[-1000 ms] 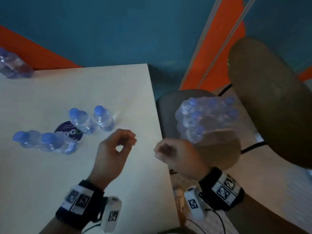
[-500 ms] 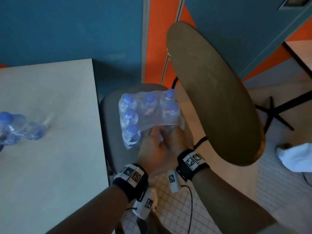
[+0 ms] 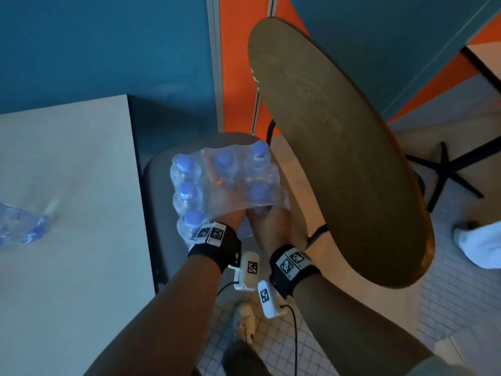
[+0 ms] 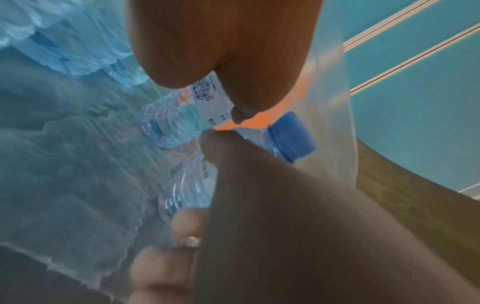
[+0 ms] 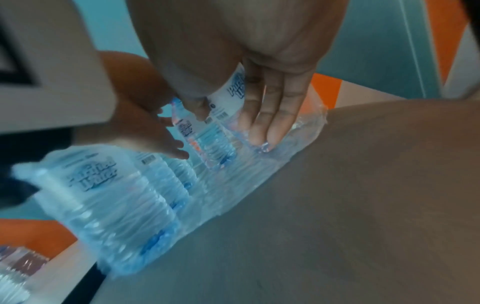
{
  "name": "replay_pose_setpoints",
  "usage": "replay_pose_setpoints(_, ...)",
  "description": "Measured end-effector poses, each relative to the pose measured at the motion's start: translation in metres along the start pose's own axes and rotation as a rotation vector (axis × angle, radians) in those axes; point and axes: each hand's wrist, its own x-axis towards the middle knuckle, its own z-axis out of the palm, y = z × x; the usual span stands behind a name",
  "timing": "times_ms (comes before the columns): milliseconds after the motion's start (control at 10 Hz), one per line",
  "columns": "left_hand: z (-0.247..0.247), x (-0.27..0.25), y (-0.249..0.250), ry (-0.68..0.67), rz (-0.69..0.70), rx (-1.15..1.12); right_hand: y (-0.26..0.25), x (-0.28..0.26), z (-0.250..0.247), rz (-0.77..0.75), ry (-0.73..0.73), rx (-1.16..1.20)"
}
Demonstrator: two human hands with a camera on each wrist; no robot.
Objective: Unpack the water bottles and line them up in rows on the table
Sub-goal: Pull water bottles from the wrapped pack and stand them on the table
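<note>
A shrink-wrapped pack of water bottles stands on the grey chair seat just beside the worktop's right edge. The clear film is torn open on its near side. Six blue caps show through the film from above: three along the pack's left side, two more across its far side and one at the near right; a gap sits in the middle.

Both hands are inside the torn opening. The left hand reaches into the middle gap, and in the left wrist view its thumb and fingers close around one labelled bottle with a blue cap. The right hand is at the near right of the pack; in the right wrist view its fingers lie straight against the film with a labelled bottle between thumb and palm, though whether it truly grips that bottle I cannot tell.

On the worktop, near its left edge, a blurred cluster of loose bottles lies; their number cannot be counted. A brown chair back rises beside the pack on the right.
</note>
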Motion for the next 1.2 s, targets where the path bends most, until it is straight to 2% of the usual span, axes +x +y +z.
replay_pose_setpoints(100, 0.004, -0.012, 0.005, 0.000, -0.018, 0.044, 0.002, -0.025, -0.019, -0.131, 0.022, -0.142)
replay_pose_setpoints(200, 0.007, -0.019, 0.002, -0.001, 0.077, 0.104, 0.028, -0.042, -0.025, -0.202, -0.025, -0.100)
replay_pose_setpoints(300, 0.015, -0.027, -0.002, 0.435, 0.378, 0.126, 0.045, -0.055, -0.041, -0.213, -0.053, -0.143)
replay_pose_setpoints(400, 0.024, -0.039, -0.023, 0.508, 0.578, 0.231, 0.050, -0.068, -0.061, -0.262, 0.003, -0.102)
replay_pose_setpoints(500, 0.029, -0.074, -0.051, 0.328, 0.603, 0.141, 0.044, -0.084, -0.078, -0.248, -0.017, -0.080)
replay_pose_setpoints(600, 0.011, -0.126, -0.081, 0.155, 0.615, 0.002, 0.036, -0.103, -0.087, -0.290, -0.107, -0.150)
replay_pose_setpoints(700, -0.043, -0.172, -0.122, 0.110, 0.510, -0.156, 0.017, -0.126, -0.079, -0.340, -0.245, -0.168)
replay_pose_setpoints(800, -0.113, -0.207, -0.172, 0.298, 0.459, -0.140, -0.009, -0.149, -0.037, -0.353, -0.396, -0.104)
replay_pose_setpoints(900, -0.190, -0.232, -0.222, 0.624, 0.368, -0.125, -0.049, -0.170, 0.043, -0.366, -0.592, 0.005)
replay_pose_setpoints(1000, -0.266, -0.241, -0.262, 0.878, 0.289, -0.116, -0.099, -0.193, 0.131, -0.473, -0.650, 0.030)
replay_pose_setpoints(1100, -0.332, -0.232, -0.286, 0.979, 0.223, -0.127, -0.142, -0.212, 0.213, -0.510, -0.679, 0.037)
replay_pose_setpoints(1200, -0.378, -0.214, -0.292, 0.943, 0.231, -0.121, -0.170, -0.219, 0.279, -0.491, -0.643, 0.013)
